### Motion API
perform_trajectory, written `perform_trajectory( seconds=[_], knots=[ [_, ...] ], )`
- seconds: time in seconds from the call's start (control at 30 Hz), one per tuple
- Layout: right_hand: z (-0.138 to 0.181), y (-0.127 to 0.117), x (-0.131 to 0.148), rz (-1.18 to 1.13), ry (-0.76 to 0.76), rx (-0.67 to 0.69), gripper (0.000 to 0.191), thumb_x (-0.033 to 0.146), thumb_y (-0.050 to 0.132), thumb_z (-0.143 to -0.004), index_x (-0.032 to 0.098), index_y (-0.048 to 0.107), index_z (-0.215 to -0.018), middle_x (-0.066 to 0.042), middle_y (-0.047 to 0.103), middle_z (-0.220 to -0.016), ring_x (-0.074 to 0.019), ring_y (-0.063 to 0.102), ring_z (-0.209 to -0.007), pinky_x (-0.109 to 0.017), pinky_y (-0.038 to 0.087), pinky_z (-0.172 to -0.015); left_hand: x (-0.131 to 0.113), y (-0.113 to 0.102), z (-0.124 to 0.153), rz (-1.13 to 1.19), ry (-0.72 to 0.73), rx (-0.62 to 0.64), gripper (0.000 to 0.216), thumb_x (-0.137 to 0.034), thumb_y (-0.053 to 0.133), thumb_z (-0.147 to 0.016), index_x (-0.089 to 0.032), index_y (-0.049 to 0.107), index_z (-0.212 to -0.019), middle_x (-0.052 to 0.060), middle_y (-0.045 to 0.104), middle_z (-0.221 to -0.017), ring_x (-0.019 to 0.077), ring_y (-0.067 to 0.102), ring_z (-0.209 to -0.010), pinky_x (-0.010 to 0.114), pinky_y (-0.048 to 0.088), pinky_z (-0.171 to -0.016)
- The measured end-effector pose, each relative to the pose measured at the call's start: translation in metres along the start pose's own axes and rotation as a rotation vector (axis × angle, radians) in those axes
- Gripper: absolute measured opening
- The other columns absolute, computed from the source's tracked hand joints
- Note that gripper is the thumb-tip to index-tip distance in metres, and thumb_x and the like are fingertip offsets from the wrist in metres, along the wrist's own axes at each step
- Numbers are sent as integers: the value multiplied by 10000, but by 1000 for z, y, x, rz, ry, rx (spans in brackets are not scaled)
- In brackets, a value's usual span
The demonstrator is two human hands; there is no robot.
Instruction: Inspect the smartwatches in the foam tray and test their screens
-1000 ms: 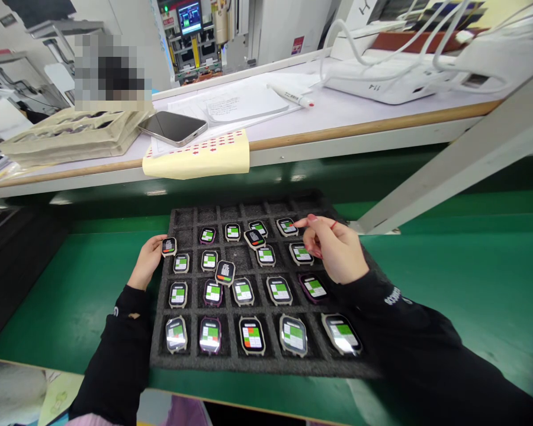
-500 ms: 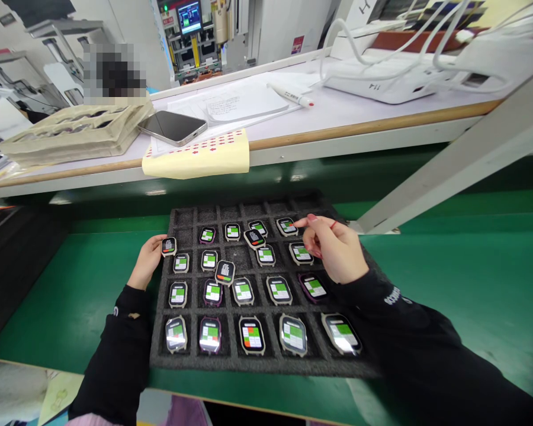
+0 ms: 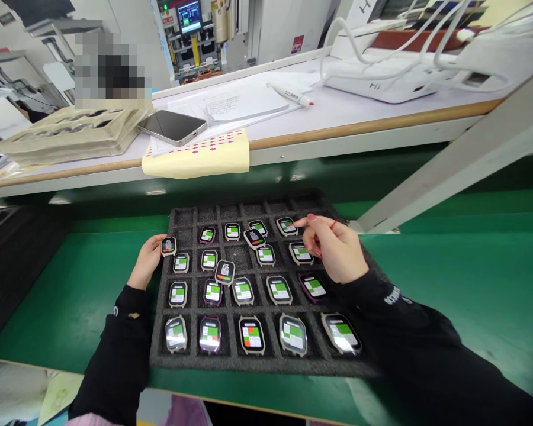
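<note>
A dark foam tray (image 3: pixel 266 365) with square pockets lies in front of me, holding several smartwatch cases without straps, most with lit screens of green and white blocks. My left hand (image 3: pixel 148 260) is at the tray's left edge, its fingers closed on a smartwatch (image 3: pixel 169 246) with a dark text screen; its fingertips are partly hidden. With its index finger stretched out, my right hand (image 3: pixel 335 245) touches a smartwatch (image 3: pixel 287 226) in the upper right, the other fingers curled and holding nothing. Two more text-screen watches, one at mid-tray (image 3: pixel 225 273) and one higher up (image 3: pixel 254 238), lie across pocket walls.
The tray rests on a green bench (image 3: pixel 462 278). A shelf behind bears a phone (image 3: pixel 174 127), papers (image 3: pixel 244 105), a marker (image 3: pixel 291 94), a beige tray (image 3: pixel 71 142) and a white cabled device (image 3: pixel 382 77). A slanted white post (image 3: pixel 444 154) stands right; dark trays (image 3: pixel 22 260) sit left.
Both my hands and the watches stay where they were. Behind the shelf, a person's blurred head has shifted slightly to the left.
</note>
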State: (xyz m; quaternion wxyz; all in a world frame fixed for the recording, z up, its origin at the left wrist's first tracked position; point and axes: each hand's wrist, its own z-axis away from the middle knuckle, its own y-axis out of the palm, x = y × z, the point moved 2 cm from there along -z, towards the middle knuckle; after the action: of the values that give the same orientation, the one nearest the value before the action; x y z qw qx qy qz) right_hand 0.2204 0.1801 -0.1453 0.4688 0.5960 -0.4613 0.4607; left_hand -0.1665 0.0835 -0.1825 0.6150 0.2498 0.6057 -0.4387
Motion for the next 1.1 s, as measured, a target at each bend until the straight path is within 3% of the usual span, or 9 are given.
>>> perform_trajectory(
  seconds=[1.1],
  knots=[
    [0,1,1,11,16,-5,571,726,794,-744,164,701,-772,28,448,-447,-102,280,-364,-222,180,-365,-2,0,2,1,-8,-6,439,-410,780,-673,-167,664,-1019,108,737,-1041,282,681,-1030,399,522,-940]
  ],
)
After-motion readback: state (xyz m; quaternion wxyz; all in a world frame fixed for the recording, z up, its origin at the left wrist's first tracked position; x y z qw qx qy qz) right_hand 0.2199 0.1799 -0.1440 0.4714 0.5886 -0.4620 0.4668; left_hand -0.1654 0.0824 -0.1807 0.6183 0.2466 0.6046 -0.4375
